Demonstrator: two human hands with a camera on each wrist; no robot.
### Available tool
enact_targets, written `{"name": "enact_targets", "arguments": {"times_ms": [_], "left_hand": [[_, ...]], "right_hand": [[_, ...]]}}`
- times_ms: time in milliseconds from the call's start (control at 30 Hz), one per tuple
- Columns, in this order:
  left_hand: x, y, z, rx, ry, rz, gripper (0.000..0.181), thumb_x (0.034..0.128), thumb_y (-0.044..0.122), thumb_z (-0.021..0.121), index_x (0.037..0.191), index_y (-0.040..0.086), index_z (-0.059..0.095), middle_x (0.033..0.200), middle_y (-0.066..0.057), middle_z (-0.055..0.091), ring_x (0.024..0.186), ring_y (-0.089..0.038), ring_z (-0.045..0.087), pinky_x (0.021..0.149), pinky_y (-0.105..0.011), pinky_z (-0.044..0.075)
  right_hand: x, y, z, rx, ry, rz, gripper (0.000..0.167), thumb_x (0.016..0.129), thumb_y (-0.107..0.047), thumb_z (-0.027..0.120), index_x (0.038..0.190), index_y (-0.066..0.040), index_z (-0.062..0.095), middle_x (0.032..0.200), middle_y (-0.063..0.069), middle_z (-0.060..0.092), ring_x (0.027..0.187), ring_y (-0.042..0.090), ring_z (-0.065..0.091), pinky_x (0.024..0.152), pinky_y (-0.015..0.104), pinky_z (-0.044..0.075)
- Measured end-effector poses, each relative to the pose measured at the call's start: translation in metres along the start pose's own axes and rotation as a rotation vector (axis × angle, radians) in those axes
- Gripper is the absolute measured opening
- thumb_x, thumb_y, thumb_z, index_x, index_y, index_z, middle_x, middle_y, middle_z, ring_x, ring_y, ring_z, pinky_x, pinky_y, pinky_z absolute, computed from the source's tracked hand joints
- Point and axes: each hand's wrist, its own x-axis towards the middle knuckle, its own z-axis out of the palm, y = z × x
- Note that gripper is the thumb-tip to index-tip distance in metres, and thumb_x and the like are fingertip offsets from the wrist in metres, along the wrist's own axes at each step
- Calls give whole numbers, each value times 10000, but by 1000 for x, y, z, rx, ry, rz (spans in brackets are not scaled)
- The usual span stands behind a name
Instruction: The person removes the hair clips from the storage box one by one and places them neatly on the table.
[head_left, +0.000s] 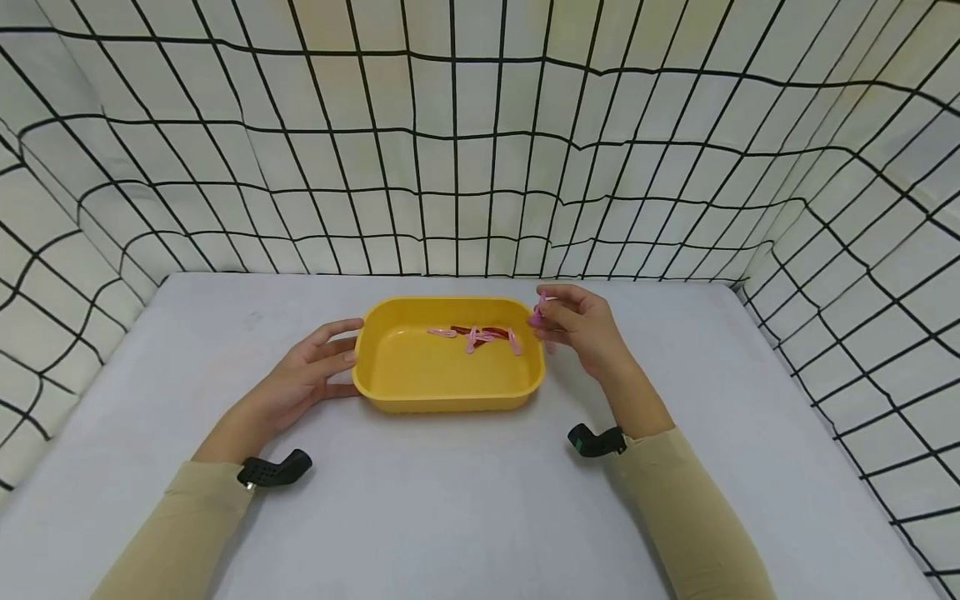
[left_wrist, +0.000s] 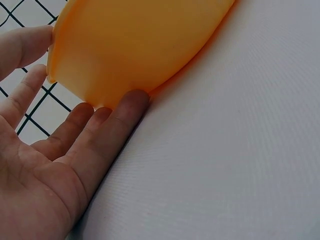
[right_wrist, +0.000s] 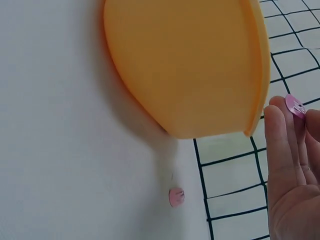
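One yellow tray [head_left: 450,405] sits near the desk's [head_left: 450,508] far edge. The right grip [head_left: 576,323], pinching one pink hair clip [right_wrist: 294,105] beside its right rim, could loosen and spill it outside; the left grip [head_left: 309,365], relaxed against the left end, could nudge the tray. One stray clip [right_wrist: 176,197] lies rightward; inside overlap at least four pink clips [head_left: 514,342], two red clips [head_left: 496,332].

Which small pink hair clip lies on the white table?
The small pink hair clip just off the right end of the yellow plastic tray, near the right hand; other pink clips lie inside the tray, and one is pinched in that hand.
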Motion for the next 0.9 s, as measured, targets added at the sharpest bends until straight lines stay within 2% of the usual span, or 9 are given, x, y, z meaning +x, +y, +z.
{"name": "enact_targets", "arguments": {"times_ms": [267, 433, 667, 900], "left_hand": [[1, 0, -1, -6, -12, 1, 527, 1041, 186, 539, 1525, 194, 330, 1571, -193, 293, 1205, -214, 603, 913, -428, 583], [0, -2, -4, -15, -15, 3, 525, 1042, 173, 534, 1525, 194, 328, 1562, -193, 301, 1189, -198, 612, 912, -425, 584], [0, -3, -4, -27, -20, 11, 525, 1041, 171, 536, 1523, 189, 328, 1526, -185, 341, 1164, -193, 624, 912, -419, 583], [0, -5, -4, -26, -18, 10, 525, 1042, 173, 534, 1525, 191, 327, 1520, -171, 350, 1164, -193, 628, 910, -418, 583]], "right_hand": [[1, 1, -12, -36, 6, 10, 331, 989, -186, 637, 1298, -72, 602, 1076, 137, 666, 931, 207, 739, 810, 357, 607], [7, 5, -21, -35, 45, 23, 302, 985, -168, 641, 1271, -78, 611, 1060, 134, 675, 918, 195, 737, 803, 356, 608], [11, 14, -37, -143, 61, -1, 286, 985, -144, 632, 1256, -58, 608, 1040, 119, 671, 916, 192, 711, 819, 375, 608], [14, 21, -46, -227, 92, 34, 357, 995, -153, 608, 1327, -28, 564, 1028, 123, 671, 980, 312, 718, 816, 372, 612]]}}
